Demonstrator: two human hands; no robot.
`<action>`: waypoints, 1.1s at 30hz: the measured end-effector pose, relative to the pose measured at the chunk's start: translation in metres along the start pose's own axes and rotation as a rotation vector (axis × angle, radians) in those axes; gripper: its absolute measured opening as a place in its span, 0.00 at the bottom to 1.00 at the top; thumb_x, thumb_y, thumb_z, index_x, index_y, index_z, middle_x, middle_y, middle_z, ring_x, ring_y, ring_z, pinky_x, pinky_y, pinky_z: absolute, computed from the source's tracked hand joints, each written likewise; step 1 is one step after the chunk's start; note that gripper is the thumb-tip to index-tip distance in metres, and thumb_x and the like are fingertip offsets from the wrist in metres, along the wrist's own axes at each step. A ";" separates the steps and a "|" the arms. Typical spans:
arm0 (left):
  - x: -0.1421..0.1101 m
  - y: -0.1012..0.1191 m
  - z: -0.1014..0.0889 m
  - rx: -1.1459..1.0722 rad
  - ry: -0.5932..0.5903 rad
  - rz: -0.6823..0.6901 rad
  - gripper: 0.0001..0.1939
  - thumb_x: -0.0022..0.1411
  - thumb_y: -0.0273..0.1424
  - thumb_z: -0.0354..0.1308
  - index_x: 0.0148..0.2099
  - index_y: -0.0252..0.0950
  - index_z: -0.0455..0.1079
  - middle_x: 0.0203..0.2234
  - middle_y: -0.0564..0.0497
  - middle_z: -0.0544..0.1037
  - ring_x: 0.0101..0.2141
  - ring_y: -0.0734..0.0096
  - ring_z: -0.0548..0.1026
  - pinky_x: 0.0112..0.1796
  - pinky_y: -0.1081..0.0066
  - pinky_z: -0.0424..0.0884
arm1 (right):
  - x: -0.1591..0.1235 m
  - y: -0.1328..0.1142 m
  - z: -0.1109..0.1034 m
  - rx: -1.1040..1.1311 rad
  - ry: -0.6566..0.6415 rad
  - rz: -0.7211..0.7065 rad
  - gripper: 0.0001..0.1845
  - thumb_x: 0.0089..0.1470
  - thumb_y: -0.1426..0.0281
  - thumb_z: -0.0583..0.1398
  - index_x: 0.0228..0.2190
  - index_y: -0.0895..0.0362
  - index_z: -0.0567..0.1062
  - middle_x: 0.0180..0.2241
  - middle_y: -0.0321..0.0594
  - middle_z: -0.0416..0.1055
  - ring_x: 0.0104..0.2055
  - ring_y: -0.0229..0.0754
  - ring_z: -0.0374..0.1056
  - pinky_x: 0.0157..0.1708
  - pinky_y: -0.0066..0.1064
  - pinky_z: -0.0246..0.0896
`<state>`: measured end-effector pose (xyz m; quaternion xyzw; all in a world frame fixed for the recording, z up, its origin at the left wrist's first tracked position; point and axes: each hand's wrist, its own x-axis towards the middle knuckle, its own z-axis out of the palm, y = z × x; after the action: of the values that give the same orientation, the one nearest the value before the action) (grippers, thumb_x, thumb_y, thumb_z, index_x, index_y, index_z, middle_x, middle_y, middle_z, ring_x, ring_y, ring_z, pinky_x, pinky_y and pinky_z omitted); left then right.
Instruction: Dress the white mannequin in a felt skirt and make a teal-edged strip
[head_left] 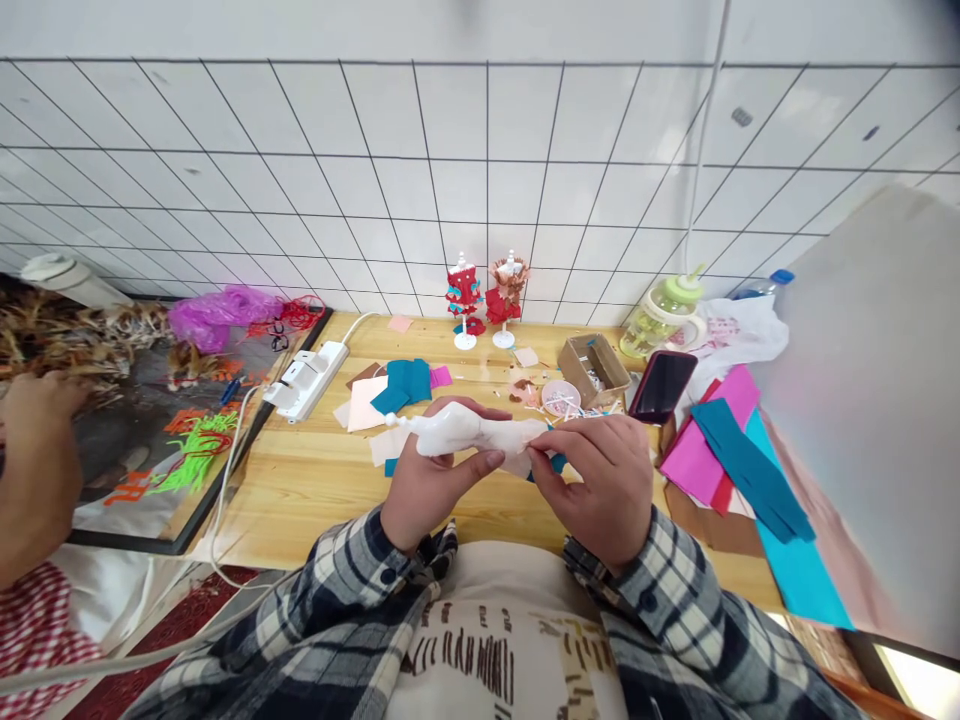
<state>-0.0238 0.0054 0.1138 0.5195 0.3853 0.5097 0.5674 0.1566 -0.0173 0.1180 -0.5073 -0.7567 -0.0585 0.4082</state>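
A small white dress form (442, 430) lies sideways in my left hand (439, 485), its thin neck knob pointing left. My left fingers are wrapped round its body. At the form's right end, my right hand (600, 475) pinches the edge of a pale pink fabric piece (517, 437) that lies against the form. Close behind the hands are teal fabric pieces (409, 383) and pale pink squares (367, 403). Against the wall stand two dressed mini mannequins, one in red and blue (464, 292), the other in brown and red (507, 292).
At right are a cardboard box (595, 368), a round dish of cotton swabs (561, 398), a phone (663, 386), a green-lidded bottle (660, 315) and fabric sheets (750, 465). A power strip (311, 380) with a cable is at left, beside a co-worker's arm (37, 470) and feathers (75, 335).
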 end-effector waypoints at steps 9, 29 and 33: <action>-0.001 0.002 -0.004 0.078 -0.068 -0.020 0.19 0.49 0.26 0.68 0.43 0.37 0.65 0.41 0.47 0.80 0.43 0.59 0.77 0.44 0.61 0.73 | 0.002 0.008 -0.003 0.218 -0.182 0.312 0.11 0.49 0.65 0.65 0.29 0.55 0.67 0.26 0.33 0.67 0.30 0.39 0.61 0.32 0.32 0.54; 0.014 -0.018 -0.009 -0.041 0.070 -0.239 0.22 0.45 0.34 0.70 0.43 0.36 0.68 0.40 0.47 0.80 0.41 0.60 0.77 0.44 0.61 0.72 | -0.015 0.029 0.000 0.243 -0.210 0.220 0.08 0.55 0.64 0.61 0.37 0.51 0.78 0.38 0.38 0.77 0.42 0.44 0.69 0.43 0.38 0.59; 0.010 -0.014 -0.005 -0.042 0.018 -0.246 0.21 0.46 0.31 0.70 0.42 0.36 0.68 0.40 0.49 0.80 0.40 0.63 0.77 0.44 0.64 0.73 | -0.015 0.020 0.008 0.150 -0.143 0.196 0.06 0.54 0.64 0.62 0.33 0.51 0.79 0.35 0.36 0.77 0.39 0.43 0.70 0.42 0.38 0.58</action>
<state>-0.0246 0.0175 0.0999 0.4518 0.4406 0.4489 0.6327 0.1705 -0.0147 0.0962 -0.5497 -0.7330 0.0749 0.3937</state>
